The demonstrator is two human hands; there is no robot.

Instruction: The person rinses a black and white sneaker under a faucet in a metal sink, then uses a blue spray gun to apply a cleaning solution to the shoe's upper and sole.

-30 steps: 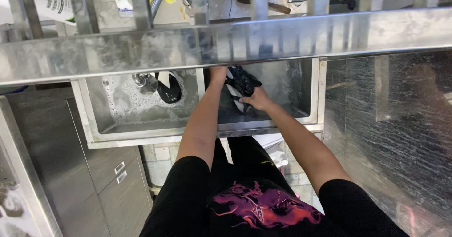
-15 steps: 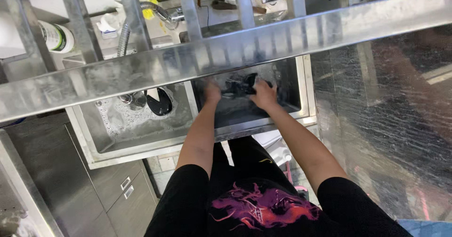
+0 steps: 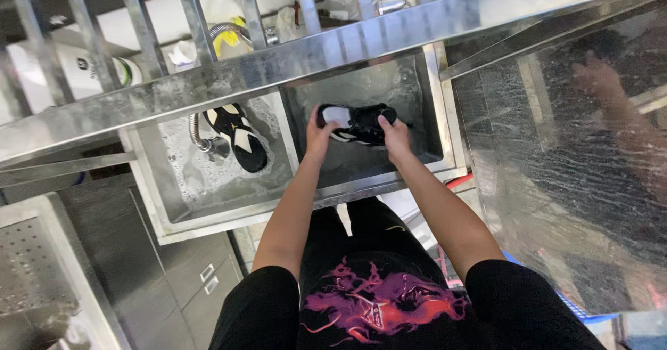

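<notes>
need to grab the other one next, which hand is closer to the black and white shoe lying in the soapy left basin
Left. The left hand grips the near end of the shoe in the right basin, just across the divider from the soapy-basin shoe. The right hand holds the far end, further away.

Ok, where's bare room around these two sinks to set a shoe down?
The steel counter right of the right basin is bare. The left basin has foamy floor free in front of the second shoe and hose. The right basin is crowded: both hands, left and right, hold a shoe there.
</notes>
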